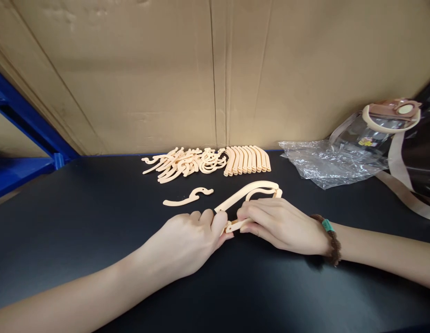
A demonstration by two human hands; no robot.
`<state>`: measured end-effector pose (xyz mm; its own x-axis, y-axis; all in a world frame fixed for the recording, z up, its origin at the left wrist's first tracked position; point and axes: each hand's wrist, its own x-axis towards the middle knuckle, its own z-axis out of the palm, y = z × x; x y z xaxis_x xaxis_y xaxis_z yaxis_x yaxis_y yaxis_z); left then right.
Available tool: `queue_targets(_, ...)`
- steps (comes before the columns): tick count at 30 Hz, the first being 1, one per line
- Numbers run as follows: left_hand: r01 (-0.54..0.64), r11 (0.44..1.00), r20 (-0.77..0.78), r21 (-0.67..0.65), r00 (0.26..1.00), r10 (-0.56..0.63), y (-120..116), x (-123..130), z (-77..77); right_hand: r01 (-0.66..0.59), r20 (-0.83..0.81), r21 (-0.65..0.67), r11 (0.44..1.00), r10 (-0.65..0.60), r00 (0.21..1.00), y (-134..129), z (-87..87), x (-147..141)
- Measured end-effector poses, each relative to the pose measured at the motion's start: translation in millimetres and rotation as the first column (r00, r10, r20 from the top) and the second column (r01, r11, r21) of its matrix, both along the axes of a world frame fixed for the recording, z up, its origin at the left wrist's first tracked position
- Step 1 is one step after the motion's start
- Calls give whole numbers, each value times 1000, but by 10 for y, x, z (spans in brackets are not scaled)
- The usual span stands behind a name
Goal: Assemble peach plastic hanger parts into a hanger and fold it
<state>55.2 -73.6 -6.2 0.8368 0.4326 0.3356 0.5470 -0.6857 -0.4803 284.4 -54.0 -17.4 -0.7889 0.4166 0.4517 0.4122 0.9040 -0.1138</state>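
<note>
My right hand [280, 224], with a brown fuzzy band at its wrist, is closed around a partly assembled cream plastic folding hanger [251, 187]. One long curved arm of it rises behind my fingers, and a second arm shows between my hands. My left hand [192, 240] pinches the near end of that second arm; my fingers hide most of what lies in the pinch. A loose cream hanger hook [182, 201] lies flat on the black table just beyond my left hand.
Behind lie a heap of cream hooks [180, 164], some ring-shaped pieces [211, 161] and a neat row of curved arms [248, 159]. To the right are a crumpled clear plastic bag [326, 162] and a strapped bottle [381, 125]. Cardboard [149, 74] stands behind; a blue frame [31, 120] borders the left.
</note>
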Motion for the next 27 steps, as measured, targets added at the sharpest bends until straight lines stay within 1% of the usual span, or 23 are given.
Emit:
queue_targets(6,-14,990,-85,140,996,26,-46,-1,48,10,19,-36,999,-9,1000,-15,4,3)
queue_targets(12,-1,982,-135,189,991,27,-56,-30,56,48,24,-167,985,-45,999,-18,0,19)
queue_targets(16,22,984,-124,178,992,0,-42,-34,43,51,21,-209,976,-48,999,5,-2,30)
queue_targets(27,79,990,29,116,996,-83,-4,-35,17,6,22,-258,966,0,1000,32,-11,45)
